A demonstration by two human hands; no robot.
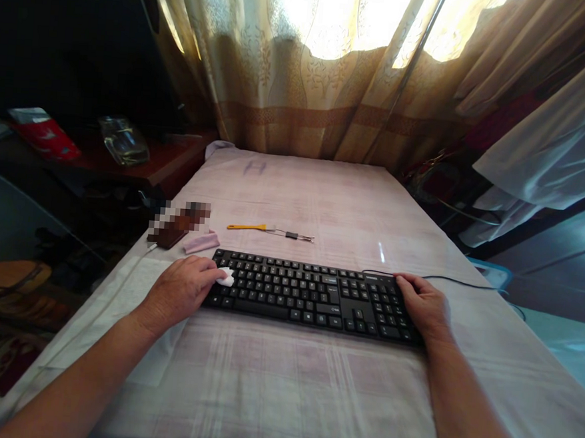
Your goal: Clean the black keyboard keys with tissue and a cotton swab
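Note:
A black keyboard (287, 291) lies on a pale checked cloth that covers the table. My left hand (180, 290) is at its left end, fingers closed on a small white tissue (226, 277) that rests against the keys. At the opposite end, my right hand (424, 308) grips the keyboard's right edge, thumb on top near the upper corner. Behind the keyboard lie a yellow-handled brush (246, 227) and a thin wire tool with a dark band (292, 235). A folded pink cloth (201, 242) sits just beyond my left hand.
A partly pixelated phone (174, 233) with a white cable lies at the table's left edge. White sheeting (116, 307) is under my left forearm. A black cable (448, 280) runs off to the right. A glass jar (123, 142) and red packet (45, 134) stand on a side cabinet.

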